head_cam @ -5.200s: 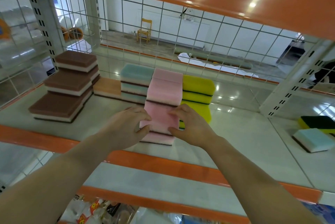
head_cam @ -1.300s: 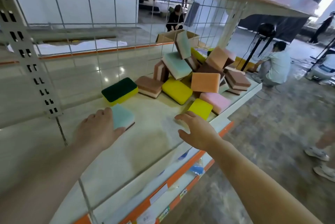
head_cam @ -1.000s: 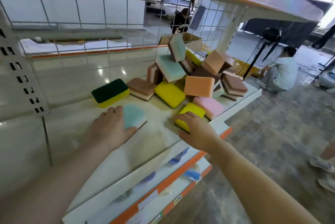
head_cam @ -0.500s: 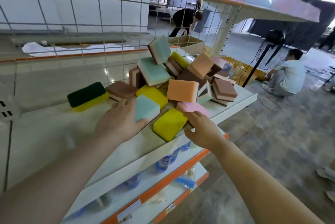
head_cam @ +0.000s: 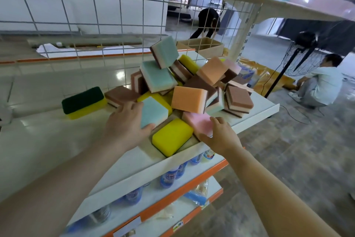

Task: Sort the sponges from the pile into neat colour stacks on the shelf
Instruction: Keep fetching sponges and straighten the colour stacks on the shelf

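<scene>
- The shelf [head_cam: 48,140] is seen at a tilt; its white deck carries every sponge, and a wire-grid back panel [head_cam: 96,16] stands behind, so nothing can be pushed out at the rear.
- The pile [head_cam: 192,83] is heaped toward the shelf's right end — teal, peach, brown, yellow and pink sponges lie at all angles, several propped on edge, so the upper ones would likely slide if a lower one were pulled.
- A green-topped yellow scouring sponge [head_cam: 83,102] lies flat and apart on the left, well clear of the heap.
- A yellow sponge [head_cam: 172,136] lies flat at the shelf's front lip, between the two hands and touched by neither; it sits close to the drop.
- A teal sponge [head_cam: 153,112] is held by the left hand [head_cam: 126,125], thumb under its near edge and fingers [head_cam: 132,105] wrapped over its far side — probably gathered for a teal stack.
- A pink sponge [head_cam: 199,122] at the foot of the pile is being gripped by the right hand [head_cam: 221,137], fingertips on top and thumb at its near corner; a peach sponge [head_cam: 189,99] leans just above it and may be disturbed.
- Bottles [head_cam: 171,176] are ranged on the lower shelf.
</scene>
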A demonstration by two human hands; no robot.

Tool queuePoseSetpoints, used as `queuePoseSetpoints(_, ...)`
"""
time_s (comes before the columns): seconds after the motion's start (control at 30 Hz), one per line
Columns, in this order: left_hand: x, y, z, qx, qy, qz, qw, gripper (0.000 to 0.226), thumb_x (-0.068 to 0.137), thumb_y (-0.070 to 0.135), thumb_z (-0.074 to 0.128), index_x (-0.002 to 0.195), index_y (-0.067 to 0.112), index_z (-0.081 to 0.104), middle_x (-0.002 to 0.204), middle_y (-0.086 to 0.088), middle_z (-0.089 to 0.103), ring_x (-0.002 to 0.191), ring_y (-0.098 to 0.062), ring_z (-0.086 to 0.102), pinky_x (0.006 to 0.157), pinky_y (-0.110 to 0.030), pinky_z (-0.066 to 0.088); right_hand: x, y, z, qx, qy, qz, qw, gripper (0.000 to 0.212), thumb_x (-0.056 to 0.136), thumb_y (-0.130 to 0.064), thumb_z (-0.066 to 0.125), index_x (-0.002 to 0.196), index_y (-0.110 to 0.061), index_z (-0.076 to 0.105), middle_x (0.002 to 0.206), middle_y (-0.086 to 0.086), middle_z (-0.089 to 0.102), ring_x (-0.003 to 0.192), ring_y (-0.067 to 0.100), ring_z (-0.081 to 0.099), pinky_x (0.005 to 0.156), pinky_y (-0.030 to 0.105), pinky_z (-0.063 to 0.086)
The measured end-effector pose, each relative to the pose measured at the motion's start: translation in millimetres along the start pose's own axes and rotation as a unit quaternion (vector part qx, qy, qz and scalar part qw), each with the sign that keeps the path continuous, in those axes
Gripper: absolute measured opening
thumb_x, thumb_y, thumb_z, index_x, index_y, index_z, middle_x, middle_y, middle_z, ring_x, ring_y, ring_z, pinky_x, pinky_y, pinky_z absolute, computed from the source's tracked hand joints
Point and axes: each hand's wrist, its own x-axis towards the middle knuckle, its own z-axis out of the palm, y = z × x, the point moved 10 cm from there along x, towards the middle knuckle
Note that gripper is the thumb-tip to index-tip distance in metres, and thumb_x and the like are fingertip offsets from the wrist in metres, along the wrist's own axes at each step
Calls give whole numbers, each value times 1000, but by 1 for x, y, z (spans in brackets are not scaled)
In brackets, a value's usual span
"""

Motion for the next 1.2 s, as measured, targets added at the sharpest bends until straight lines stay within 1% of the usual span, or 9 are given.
queuePoseSetpoints(0.1, 1, -1, 3, -1, -3, -6, 1000, 66, 88, 49, 54, 139, 14, 32, 136, -8, 40, 122, -28, 42, 91, -36, 37, 7, 3, 4, 8, -6, 17, 1000, 71, 86, -52, 56, 140, -12, 32, 138, 6, 40, 123, 25, 41, 93, 34, 41)
queuePoseSetpoints(0.17, 0, -2, 6, -2, -4, -8, 1000, 66, 87, 49, 54, 139, 14, 33, 136, -8, 40, 122, -28, 42, 92, -36, 37, 10, 7, 8, 10, -13, 35, 999, 71, 83, -53, 59, 136, -12, 36, 132, 6, 44, 118, 24, 44, 87, 32, 42)
queuePoseSetpoints(0.27, -1, -4, 9, -4, -8, -9, 1000, 67, 88, 48, 54, 141, 14, 31, 137, -8, 39, 123, -28, 41, 94, -36, 37, 12, 13, 15, 17, -23, 64, 998, 71, 80, -54, 62, 130, -10, 39, 124, 9, 48, 112, 25, 48, 83, 32, 43)
queuePoseSetpoints(0.43, -4, -5, 11, -7, -12, -13, 1000, 68, 88, 48, 54, 142, 14, 30, 139, -7, 37, 125, -27, 39, 96, -37, 36, 13, 11, 10, 32, 1, 66, 997, 66, 80, -50, 64, 126, -8, 43, 120, 9, 49, 107, 24, 47, 75, 27, 35)
queuePoseSetpoints(0.63, -7, -3, 9, -6, -13, -10, 1000, 68, 88, 47, 53, 142, 14, 29, 141, -8, 36, 126, -28, 38, 97, -38, 36, 8, 6, -4, 37, 19, 56, 998, 68, 78, -48, 67, 129, -10, 43, 122, 7, 46, 110, 22, 43, 77, 25, 33)
queuePoseSetpoints(0.87, -16, 1, 4, -12, -10, -1, 1000, 69, 88, 47, 54, 142, 13, 29, 141, -9, 37, 124, -28, 39, 96, -38, 36, -10, 0, -15, 49, 21, 42, 998, 63, 78, -42, 68, 126, -9, 44, 121, 7, 44, 109, 21, 40, 76, 26, 32)
queuePoseSetpoints(1.03, -26, -3, -1, -10, -10, -1, 1000, 68, 88, 48, 54, 142, 15, 29, 141, -7, 35, 123, -28, 40, 94, -38, 36, -25, -4, -20, 41, 27, 39, 998, 60, 79, -39, 66, 125, -8, 45, 122, 9, 44, 112, 24, 41, 78, 25, 31)
queuePoseSetpoints(1.2, -39, -10, -6, -11, -15, 2, 1000, 68, 88, 49, 53, 142, 15, 28, 144, -6, 33, 124, -28, 39, 96, -38, 36, -38, -8, -21, 28, 23, 49, 998, 54, 81, -42, 64, 120, -7, 48, 120, 11, 45, 111, 27, 43, 82, 29, 35)
